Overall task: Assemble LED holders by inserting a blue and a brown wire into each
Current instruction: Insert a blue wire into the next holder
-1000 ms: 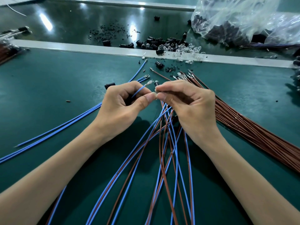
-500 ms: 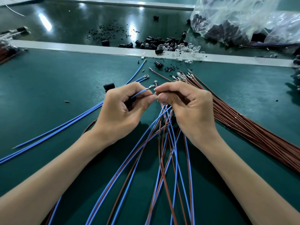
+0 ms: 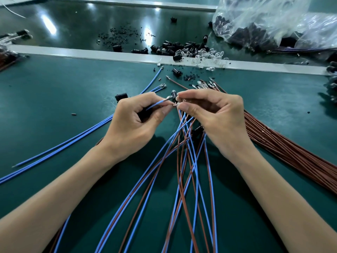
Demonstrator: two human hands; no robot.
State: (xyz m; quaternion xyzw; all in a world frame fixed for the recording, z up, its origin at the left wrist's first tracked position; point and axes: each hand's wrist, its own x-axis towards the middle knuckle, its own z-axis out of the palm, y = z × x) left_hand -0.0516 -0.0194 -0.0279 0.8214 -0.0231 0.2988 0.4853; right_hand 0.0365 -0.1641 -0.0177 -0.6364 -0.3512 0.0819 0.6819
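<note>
Two bare forearms reach over a dark green, matte work mat (image 3: 54, 92). The left hand (image 3: 135, 123) is curled, thumb and forefinger pinching a smooth blue wire (image 3: 156, 103) just behind its small silvery metal terminal. The terminal points at the right hand (image 3: 215, 121), whose fingertips are closed together on another tiny metal tip. A thin brown wire (image 3: 179, 114) drops from beneath them. The two metal tips almost meet between the hands.

A small black cylindrical LED holder (image 3: 172, 92) shows just beyond the fingertips; whether either hand holds it cannot be told. Another black holder (image 3: 121, 96) lies on the mat beside the left hand.

Under the wrists, blue and brown wire pairs (image 3: 182, 179) fan out and cross. Loose blue wires (image 3: 54, 150) stretch away to the left, and a thick sheaf of brown wires (image 3: 291, 154) lies to the right.

Farther back, along a pale flat strip (image 3: 91, 53), sit a heap of black holders (image 3: 175, 47) and glassy clear LEDs (image 3: 209, 55), and at top right a crinkled clear plastic bag (image 3: 264, 21).
</note>
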